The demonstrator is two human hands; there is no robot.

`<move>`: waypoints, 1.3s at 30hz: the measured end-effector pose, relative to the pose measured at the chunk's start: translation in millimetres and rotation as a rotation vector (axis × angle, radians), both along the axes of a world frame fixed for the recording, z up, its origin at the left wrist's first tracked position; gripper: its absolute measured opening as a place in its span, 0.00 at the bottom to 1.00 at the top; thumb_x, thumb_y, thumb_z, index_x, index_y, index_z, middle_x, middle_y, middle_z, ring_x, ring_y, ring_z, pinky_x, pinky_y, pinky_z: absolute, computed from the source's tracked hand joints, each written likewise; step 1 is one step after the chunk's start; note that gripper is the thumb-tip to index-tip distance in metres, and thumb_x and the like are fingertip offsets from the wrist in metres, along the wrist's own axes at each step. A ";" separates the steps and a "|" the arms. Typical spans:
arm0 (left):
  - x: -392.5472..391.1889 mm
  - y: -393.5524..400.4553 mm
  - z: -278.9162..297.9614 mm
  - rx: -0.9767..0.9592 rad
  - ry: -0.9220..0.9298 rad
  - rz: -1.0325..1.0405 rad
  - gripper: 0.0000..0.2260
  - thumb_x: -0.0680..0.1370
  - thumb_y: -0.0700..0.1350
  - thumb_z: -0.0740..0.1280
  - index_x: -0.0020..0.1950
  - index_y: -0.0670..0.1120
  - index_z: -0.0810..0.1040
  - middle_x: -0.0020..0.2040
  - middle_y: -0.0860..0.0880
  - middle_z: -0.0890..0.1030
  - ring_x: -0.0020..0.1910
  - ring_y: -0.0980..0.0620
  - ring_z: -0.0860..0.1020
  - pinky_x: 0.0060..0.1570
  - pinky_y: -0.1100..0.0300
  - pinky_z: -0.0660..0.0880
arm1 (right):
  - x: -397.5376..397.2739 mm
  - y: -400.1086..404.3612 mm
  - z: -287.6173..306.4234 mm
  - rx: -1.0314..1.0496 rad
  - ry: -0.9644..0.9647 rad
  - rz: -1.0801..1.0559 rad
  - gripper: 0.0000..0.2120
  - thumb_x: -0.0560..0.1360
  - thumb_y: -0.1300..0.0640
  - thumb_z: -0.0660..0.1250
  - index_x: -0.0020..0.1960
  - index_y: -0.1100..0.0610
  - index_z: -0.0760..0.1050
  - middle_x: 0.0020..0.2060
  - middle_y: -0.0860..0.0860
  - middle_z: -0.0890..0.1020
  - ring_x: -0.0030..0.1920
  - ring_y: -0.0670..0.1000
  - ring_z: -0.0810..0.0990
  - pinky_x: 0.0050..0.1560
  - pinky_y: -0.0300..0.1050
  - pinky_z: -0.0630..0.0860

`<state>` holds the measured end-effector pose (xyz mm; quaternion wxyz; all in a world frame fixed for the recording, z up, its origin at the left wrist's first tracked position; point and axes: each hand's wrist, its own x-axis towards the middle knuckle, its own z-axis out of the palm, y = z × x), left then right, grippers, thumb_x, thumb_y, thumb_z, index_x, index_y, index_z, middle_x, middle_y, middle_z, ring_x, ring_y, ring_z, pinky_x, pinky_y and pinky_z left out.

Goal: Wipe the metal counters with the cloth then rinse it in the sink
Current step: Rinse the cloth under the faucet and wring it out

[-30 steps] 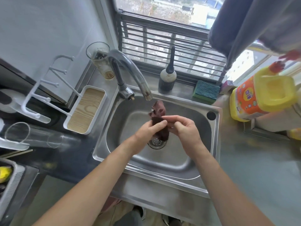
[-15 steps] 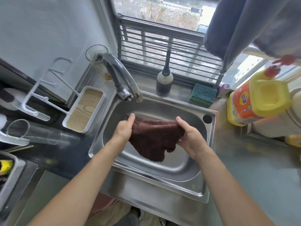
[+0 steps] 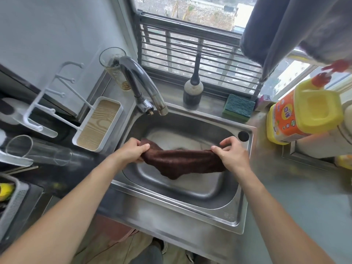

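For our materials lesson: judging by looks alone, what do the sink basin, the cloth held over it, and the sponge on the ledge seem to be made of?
Sink basin: likely stainless steel with a brushed finish; grey metal with soft reflections.
Cloth: dark brown woven or terry textile, matte; it sags between the left hand and the right hand.
Sponge: probably synthetic foam with a rough teal scouring top over a green layer.

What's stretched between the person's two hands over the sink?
A dark brown cloth, pinched at one end by the left hand and at the other by the right hand, seen in the head view.

The cloth (image 3: pixel 182 162) hides most of the drain (image 3: pixel 180 149).
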<state>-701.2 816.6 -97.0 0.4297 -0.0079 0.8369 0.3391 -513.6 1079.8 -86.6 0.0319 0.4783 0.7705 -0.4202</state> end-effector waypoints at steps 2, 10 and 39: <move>2.8 0.8 4.6 -0.089 0.193 -0.059 0.15 0.83 0.51 0.65 0.59 0.42 0.65 0.60 0.39 0.78 0.53 0.46 0.78 0.57 0.55 0.73 | -1.8 -1.0 -3.6 0.042 0.003 0.029 0.14 0.72 0.46 0.78 0.49 0.50 0.76 0.39 0.46 0.82 0.42 0.49 0.80 0.46 0.43 0.71; 4.5 4.2 19.7 -0.090 0.114 -0.413 0.59 0.71 0.42 0.79 0.78 0.63 0.33 0.59 0.43 0.75 0.56 0.47 0.80 0.61 0.54 0.73 | -17.9 -25.1 -10.6 -0.471 0.341 -0.067 0.14 0.75 0.68 0.69 0.53 0.53 0.85 0.34 0.50 0.80 0.38 0.49 0.79 0.44 0.41 0.77; -24.4 -35.8 -13.1 0.072 0.471 0.033 0.17 0.71 0.34 0.75 0.55 0.52 0.85 0.53 0.50 0.85 0.55 0.50 0.82 0.63 0.53 0.77 | -27.4 -47.4 -28.7 -0.222 0.308 0.019 0.13 0.73 0.68 0.69 0.46 0.51 0.84 0.37 0.50 0.81 0.36 0.49 0.80 0.45 0.41 0.80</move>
